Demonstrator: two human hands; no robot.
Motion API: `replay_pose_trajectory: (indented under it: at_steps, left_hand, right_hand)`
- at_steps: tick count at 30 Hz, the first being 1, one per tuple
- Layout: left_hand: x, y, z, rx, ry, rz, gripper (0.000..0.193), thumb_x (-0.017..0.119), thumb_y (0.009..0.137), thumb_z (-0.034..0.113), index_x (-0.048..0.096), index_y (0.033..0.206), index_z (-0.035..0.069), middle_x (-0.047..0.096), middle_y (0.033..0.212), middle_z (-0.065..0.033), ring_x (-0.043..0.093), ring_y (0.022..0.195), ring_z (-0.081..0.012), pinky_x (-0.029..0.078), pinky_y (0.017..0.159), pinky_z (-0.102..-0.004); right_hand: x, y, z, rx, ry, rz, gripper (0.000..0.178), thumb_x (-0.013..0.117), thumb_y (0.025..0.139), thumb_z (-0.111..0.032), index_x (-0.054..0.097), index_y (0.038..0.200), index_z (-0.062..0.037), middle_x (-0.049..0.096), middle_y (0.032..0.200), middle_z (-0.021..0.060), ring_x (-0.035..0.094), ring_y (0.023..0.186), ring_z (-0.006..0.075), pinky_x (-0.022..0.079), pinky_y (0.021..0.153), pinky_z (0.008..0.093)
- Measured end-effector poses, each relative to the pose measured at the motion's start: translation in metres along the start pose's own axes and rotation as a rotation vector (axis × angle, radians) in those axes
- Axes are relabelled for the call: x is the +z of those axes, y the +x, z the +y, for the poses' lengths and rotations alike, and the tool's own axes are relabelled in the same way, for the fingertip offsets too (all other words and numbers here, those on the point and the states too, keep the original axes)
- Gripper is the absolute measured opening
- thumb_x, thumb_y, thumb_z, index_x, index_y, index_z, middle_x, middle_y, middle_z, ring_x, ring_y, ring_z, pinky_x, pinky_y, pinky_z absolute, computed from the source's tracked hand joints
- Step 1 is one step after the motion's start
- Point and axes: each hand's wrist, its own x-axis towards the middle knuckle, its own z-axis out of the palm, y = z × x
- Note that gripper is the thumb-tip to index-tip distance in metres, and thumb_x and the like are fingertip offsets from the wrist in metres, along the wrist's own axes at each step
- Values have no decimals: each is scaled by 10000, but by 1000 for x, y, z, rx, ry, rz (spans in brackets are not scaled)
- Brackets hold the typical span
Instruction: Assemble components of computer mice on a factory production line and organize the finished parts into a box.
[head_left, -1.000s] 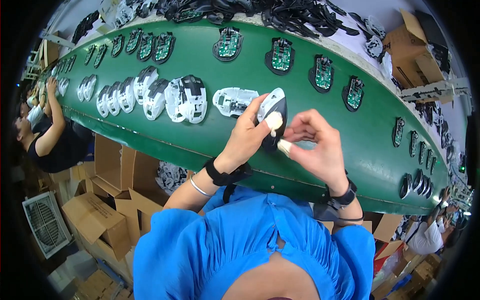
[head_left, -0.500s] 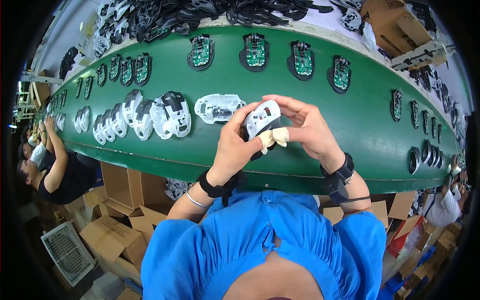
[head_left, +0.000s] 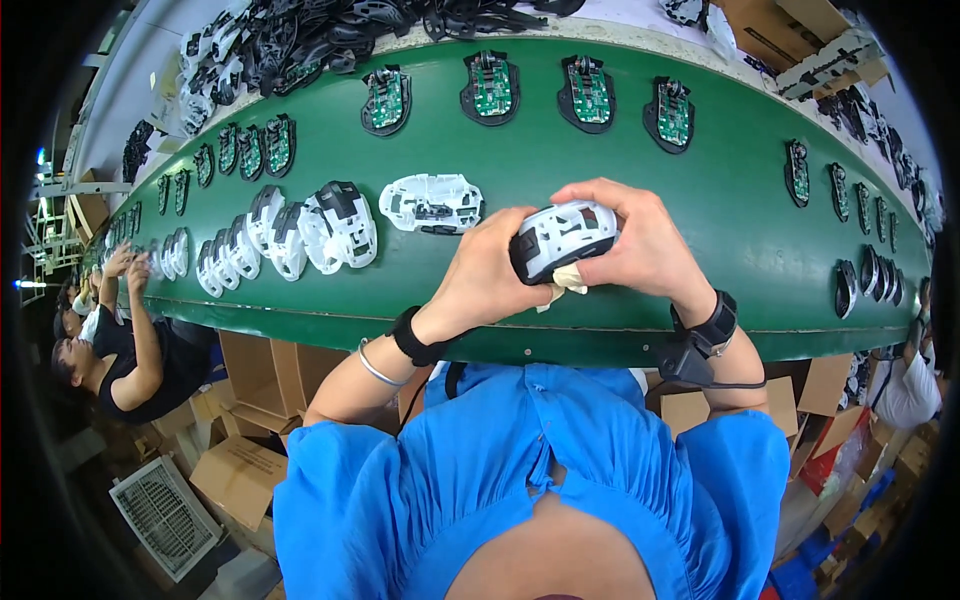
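A white and black computer mouse housing (head_left: 572, 234) is held between my two hands above the green work surface. My left hand (head_left: 482, 268) is closed round its dark left end. On the opposite end, my right hand (head_left: 645, 240) grips with fingers over the far side and thumb at the near side. Pale finger covers (head_left: 569, 278) show at the thumbs. Just beyond my left hand lies a loose white mouse shell (head_left: 432, 204), its inside facing up. The underside of the held housing is hidden.
White and black shells (head_left: 340, 228) stand in a row to the left. Black mouse bases with green circuit boards (head_left: 491, 90) line the far side. Dark parts (head_left: 330, 35) are heaped beyond. Cardboard boxes (head_left: 240, 478) sit below the near edge; a co-worker (head_left: 150, 350) is at left.
The housing has turned from a steep tilt to lying more level, its white side now up. My left hand has shifted round its left end, and my right hand has moved slightly right.
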Motion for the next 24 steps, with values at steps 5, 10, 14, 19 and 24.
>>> replay_pose_trajectory:
  at_steps: [5,10,14,19,24]
  left_hand:
    - [4,6,-1,-155,-66,-250,627,790,553,136,570,1114,-39,644,894,-116,624,800,-184,500,751,-293]
    - [-9,30,2,-254,18,-544,689,819,592,161,533,1189,-31,642,1021,-138,623,885,-186,490,795,-298]
    - [-34,22,5,135,77,-183,969,835,616,241,314,1411,57,472,1342,-144,472,1219,-280,403,974,-398]
    - [-76,-1,-24,218,529,19,935,819,600,221,351,1395,68,419,1386,-147,340,1316,-345,273,1065,-497]
    - [-85,-8,-79,112,662,100,719,749,696,138,400,1317,43,501,1273,-195,459,1206,-360,372,987,-451]
  right_hand:
    - [9,-19,26,93,208,70,493,766,576,-121,640,1033,14,670,872,81,623,770,130,507,715,269]
    - [6,-22,38,223,361,115,463,754,596,-94,643,1031,18,666,910,68,605,810,110,496,743,257]
    - [-36,-48,67,110,440,660,454,679,687,-25,594,1131,12,637,1018,89,604,909,151,482,840,271]
    - [-113,-140,172,336,-324,1451,485,752,724,-147,562,1128,42,625,1044,139,590,945,214,464,853,328]
    - [-120,-99,152,225,-771,1308,492,770,707,-176,592,1127,8,625,1072,158,585,993,294,442,882,392]
